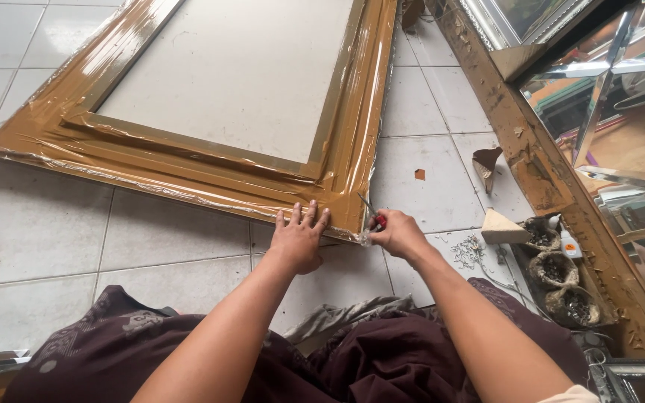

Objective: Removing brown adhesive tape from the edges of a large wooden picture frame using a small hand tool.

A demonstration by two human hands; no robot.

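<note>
- The big brown frame [210, 160] lies flat on the tiled floor [427, 179], already wrapped in clear plastic film over brown tape along every side that shows; its pale centre panel is bare.
- Its near right corner sits just in front of the person's knees. The work at hand looks like trimming or finishing the wrap at this corner, so most of the wrapping seems done and only this corner's loose film appears left.
- The left hand [298, 237] is spread open, palm down, pressing the frame's near edge just left of the corner.
- The right hand [397, 233] is closed around a small red-handled cutter [373, 215], its blade touching the corner's right edge.
- The frame's long axis runs from the near corner away toward the far side, tilted slightly to the right; the short near edge slants toward the far left.
- Mirrored panels [606, 97] and small bowls [558, 269] stand to the right.
</note>
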